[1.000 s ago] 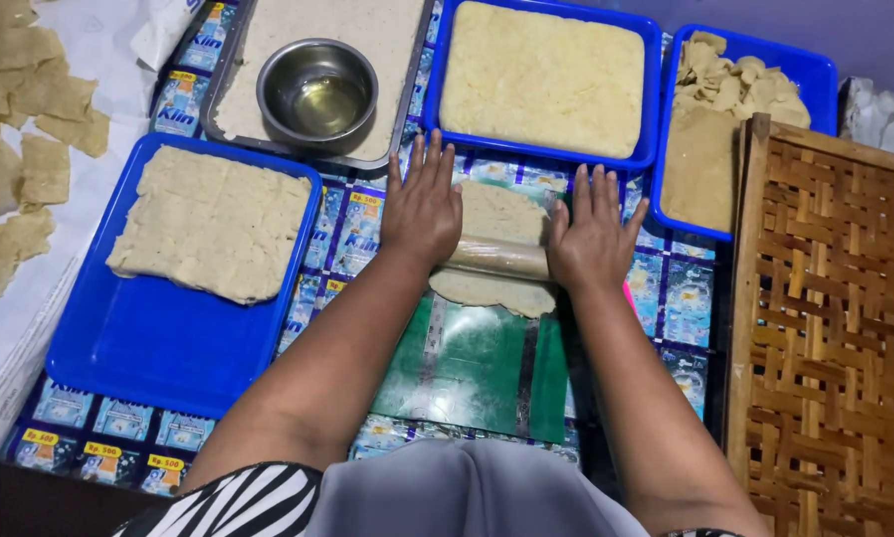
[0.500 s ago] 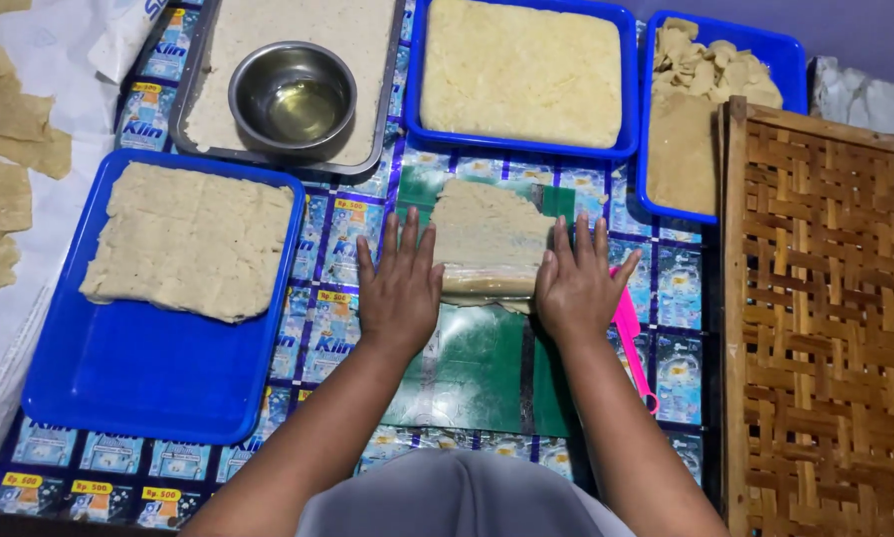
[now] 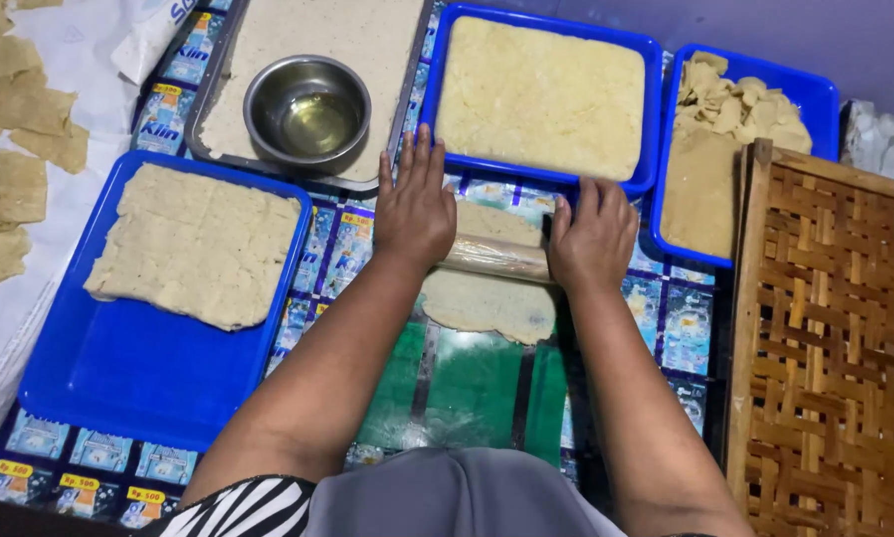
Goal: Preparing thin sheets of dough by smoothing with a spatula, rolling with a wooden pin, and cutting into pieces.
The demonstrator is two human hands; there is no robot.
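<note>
Between your hands lies the roller [image 3: 496, 257], across a dough sheet [image 3: 492, 298] on the green mat [image 3: 467, 383]. Your left hand [image 3: 414, 211] presses flat on one end, fingers straight and close together. Your right hand [image 3: 593, 237] covers the other end, fingers together, slightly curled. A steel bowl [image 3: 306, 109] sits just beyond.

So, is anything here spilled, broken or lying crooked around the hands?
Nothing looks spilled or broken. Both hands, left and right, press flat on the rolling pin over the dough sheet. The one untidy spot is the loose dough pieces scattered on the white cloth at the left, beside the blue tray.
</note>
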